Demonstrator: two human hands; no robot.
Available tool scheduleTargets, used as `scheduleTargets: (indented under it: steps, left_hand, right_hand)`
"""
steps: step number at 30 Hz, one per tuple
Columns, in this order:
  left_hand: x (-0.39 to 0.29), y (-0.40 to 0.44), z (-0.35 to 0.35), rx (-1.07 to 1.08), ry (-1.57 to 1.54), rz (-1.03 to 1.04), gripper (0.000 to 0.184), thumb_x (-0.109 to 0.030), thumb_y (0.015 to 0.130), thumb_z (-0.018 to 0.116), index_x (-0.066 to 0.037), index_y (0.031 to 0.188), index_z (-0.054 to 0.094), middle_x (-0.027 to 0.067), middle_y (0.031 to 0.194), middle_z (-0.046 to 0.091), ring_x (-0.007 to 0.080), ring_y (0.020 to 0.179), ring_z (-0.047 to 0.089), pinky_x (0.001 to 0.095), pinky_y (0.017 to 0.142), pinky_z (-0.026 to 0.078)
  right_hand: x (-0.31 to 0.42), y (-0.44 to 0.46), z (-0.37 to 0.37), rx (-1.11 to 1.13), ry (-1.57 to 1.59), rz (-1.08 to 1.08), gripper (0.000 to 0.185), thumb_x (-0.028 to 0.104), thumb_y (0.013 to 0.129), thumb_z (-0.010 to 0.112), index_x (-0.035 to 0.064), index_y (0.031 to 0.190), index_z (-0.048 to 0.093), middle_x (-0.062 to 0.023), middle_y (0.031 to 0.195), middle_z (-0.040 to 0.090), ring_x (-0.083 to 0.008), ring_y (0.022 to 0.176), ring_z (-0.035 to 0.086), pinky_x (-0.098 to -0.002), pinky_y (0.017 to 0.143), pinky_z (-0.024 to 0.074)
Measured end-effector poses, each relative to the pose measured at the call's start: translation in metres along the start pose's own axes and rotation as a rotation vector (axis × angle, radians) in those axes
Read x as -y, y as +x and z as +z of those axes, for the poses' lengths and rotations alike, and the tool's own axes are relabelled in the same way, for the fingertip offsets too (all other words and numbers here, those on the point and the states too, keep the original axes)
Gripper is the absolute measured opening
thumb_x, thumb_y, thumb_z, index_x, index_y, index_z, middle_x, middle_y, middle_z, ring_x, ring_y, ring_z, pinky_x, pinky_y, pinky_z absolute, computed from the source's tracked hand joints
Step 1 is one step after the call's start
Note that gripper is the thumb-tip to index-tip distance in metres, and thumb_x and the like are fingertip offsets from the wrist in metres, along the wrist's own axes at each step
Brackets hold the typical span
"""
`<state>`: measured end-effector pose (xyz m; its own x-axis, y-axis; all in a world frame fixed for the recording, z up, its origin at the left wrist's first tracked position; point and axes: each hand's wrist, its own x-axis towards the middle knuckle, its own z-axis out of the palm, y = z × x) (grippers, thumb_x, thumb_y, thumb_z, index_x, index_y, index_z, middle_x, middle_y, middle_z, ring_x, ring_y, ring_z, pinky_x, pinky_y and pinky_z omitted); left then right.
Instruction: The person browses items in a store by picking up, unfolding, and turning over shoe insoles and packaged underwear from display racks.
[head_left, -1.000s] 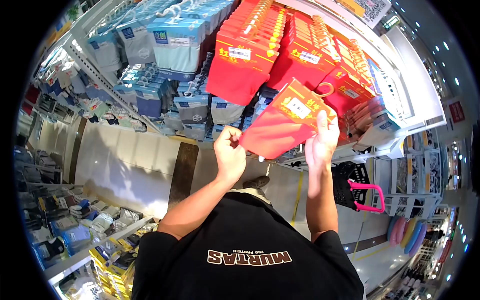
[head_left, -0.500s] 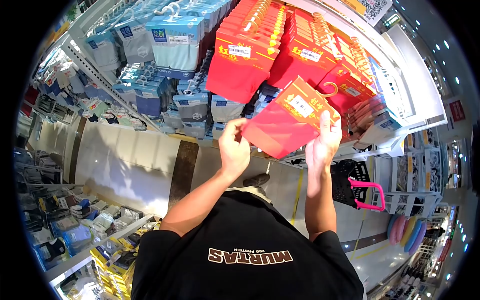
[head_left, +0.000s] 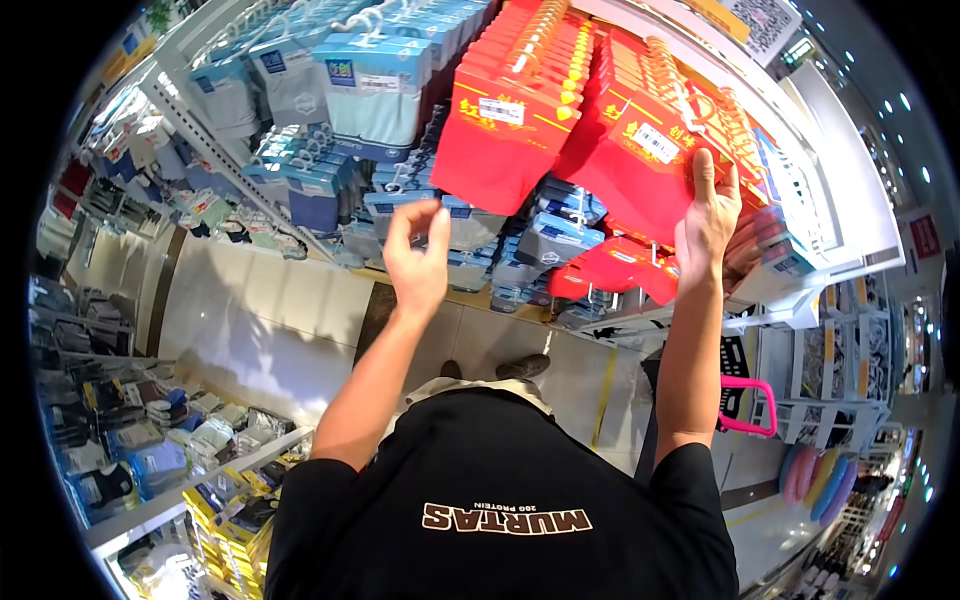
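My right hand point(head_left: 711, 222) grips the right edge of a red packaged garment point(head_left: 640, 180), thumb on its front. The pack has a white barcode label and is held up against the row of similar red packs on orange hangers, so its hanger's contact with the rack is hard to make out. My left hand point(head_left: 414, 265) is raised with nothing in it, thumb and index finger apart. It is in front of the lower blue-and-grey packs point(head_left: 472, 228), below and left of another red row point(head_left: 505, 135).
Light-blue packs point(head_left: 372, 95) hang at the upper left. More red packs point(head_left: 610, 262) hang low on the rack. A black basket with a pink handle point(head_left: 770, 405) stands on the floor at right. Behind me at left, a shelf point(head_left: 190, 490) holds packaged goods.
My right hand has carried the red pack up and right to the hanging row. My left hand has let go of its lower left corner and drawn away to the left.
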<state>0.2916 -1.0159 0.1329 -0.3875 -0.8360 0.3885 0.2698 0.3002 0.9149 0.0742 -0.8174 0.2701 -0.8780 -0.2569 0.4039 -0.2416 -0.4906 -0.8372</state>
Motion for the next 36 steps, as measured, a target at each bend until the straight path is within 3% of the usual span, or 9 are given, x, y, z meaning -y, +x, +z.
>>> scheduleTargets:
  steps: [3,8,11,13,15,18,25,32,36]
  left_hand:
    - [-0.008,0.04,-0.007,0.032,0.097,0.073,0.031,-0.012,0.094,0.063,0.004,0.12,0.059,0.012,0.116,0.064,0.0161,0.105,0.061,0.0297,0.092,0.048]
    - [-0.025,0.081,0.009,0.129,0.06,0.153,0.044,-0.018,0.095,0.063,0.004,0.131,0.053,0.0166,0.127,0.06,0.0204,0.113,0.058,0.0324,0.097,0.045]
    - [-0.038,0.092,0.03,0.152,-0.08,0.156,0.047,-0.019,0.091,0.067,0.005,0.129,0.053,0.0154,0.123,0.061,0.0211,0.112,0.057,0.0316,0.097,0.043]
    - [-0.056,0.094,0.036,0.185,-0.097,0.139,0.049,-0.017,0.089,0.07,0.006,0.129,0.052,0.0154,0.12,0.061,0.0195,0.111,0.057,0.0314,0.097,0.044]
    - [-0.058,0.097,0.042,0.21,-0.133,0.142,0.048,-0.015,0.088,0.071,0.006,0.126,0.053,0.0152,0.119,0.06,0.0177,0.11,0.056,0.0312,0.095,0.045]
    - [-0.06,0.094,0.044,0.236,-0.196,0.028,0.038,-0.016,0.087,0.074,0.004,0.116,0.057,0.0098,0.108,0.065,0.0143,0.1,0.06,0.03,0.087,0.049]
    - [-0.07,0.089,0.044,0.316,-0.468,-0.088,0.022,-0.013,0.092,0.068,0.0,0.108,0.06,0.0063,0.104,0.068,0.01,0.092,0.063,0.0266,0.084,0.052]
    - [-0.093,0.038,0.031,0.392,-0.436,-0.218,0.022,-0.015,0.095,0.064,0.0,0.11,0.059,0.005,0.102,0.067,0.009,0.093,0.061,0.0262,0.084,0.051]
    - [-0.058,-0.027,0.037,0.459,-0.449,-0.429,0.02,-0.016,0.096,0.064,0.0,0.107,0.059,0.004,0.099,0.066,0.008,0.091,0.06,0.0256,0.082,0.05]
  right_hand:
    - [-0.013,0.006,0.001,0.113,-0.098,-0.03,0.03,0.014,0.092,0.069,0.0008,0.116,0.058,-0.0049,0.104,0.067,-0.0093,0.09,0.062,-0.024,0.082,0.049]
    - [-0.027,0.001,-0.01,0.01,-0.25,0.016,0.02,0.011,0.093,0.067,0.0004,0.109,0.061,-0.0028,0.1,0.066,-0.0081,0.087,0.059,-0.0235,0.075,0.047]
    - [-0.023,-0.011,-0.01,0.043,-0.549,-0.094,0.027,0.008,0.093,0.066,-0.0026,0.115,0.057,-0.0054,0.103,0.065,-0.0112,0.092,0.061,-0.0251,0.079,0.0488]
    - [-0.022,-0.032,-0.009,0.0,-0.591,0.009,0.056,0.007,0.091,0.066,-0.0041,0.138,0.038,-0.0128,0.114,0.061,-0.0186,0.105,0.059,-0.0298,0.095,0.0453]
    - [-0.027,-0.05,-0.014,0.008,-0.675,-0.168,0.063,0.005,0.091,0.066,0.0005,0.144,0.032,-0.0164,0.127,0.053,-0.0217,0.114,0.055,-0.0316,0.097,0.0451]
    - [-0.032,-0.084,-0.032,-0.03,-0.634,-0.21,0.063,0.0,0.088,0.066,0.0049,0.143,0.034,-0.0155,0.137,0.043,-0.0221,0.118,0.051,-0.0328,0.099,0.0445]
    - [-0.054,-0.156,-0.079,-0.089,-0.76,0.008,0.054,0.007,0.089,0.068,0.0009,0.136,0.042,-0.0155,0.127,0.054,-0.0223,0.114,0.055,-0.0358,0.099,0.0424]
    - [-0.058,-0.18,-0.093,-0.141,-0.38,0.292,0.027,0.006,0.094,0.06,-0.0027,0.12,0.059,-0.0136,0.103,0.066,-0.0197,0.089,0.066,-0.0335,0.083,0.0554]
    - [-0.031,-0.181,-0.059,0.082,-0.024,0.42,0.04,0.012,0.094,0.063,-0.0036,0.129,0.052,-0.0133,0.113,0.063,-0.0212,0.101,0.063,-0.0359,0.091,0.0513]
